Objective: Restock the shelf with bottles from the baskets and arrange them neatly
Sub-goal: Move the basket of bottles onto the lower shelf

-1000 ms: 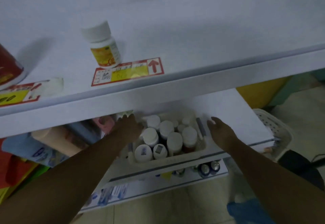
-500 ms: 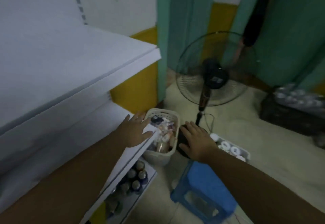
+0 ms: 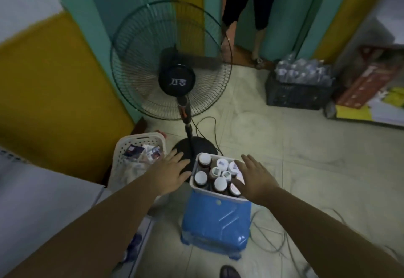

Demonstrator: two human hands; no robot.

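Bottles (image 3: 219, 175), white-capped and upright, fill the small basket (image 3: 215, 193) on the blue stool (image 3: 216, 218), near centre | head view: you've swung from the shelf (image 3: 43, 201), near left, to this basket, probably for the next load | left hand (image 3: 172, 172) beside its left rim, right hand (image 3: 255, 179) over its right side, fingers spread, holding nothing | perforated basket (image 3: 140, 144), left, holds packets

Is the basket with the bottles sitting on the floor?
No, the white basket holding the bottles sits on top of the blue stool.
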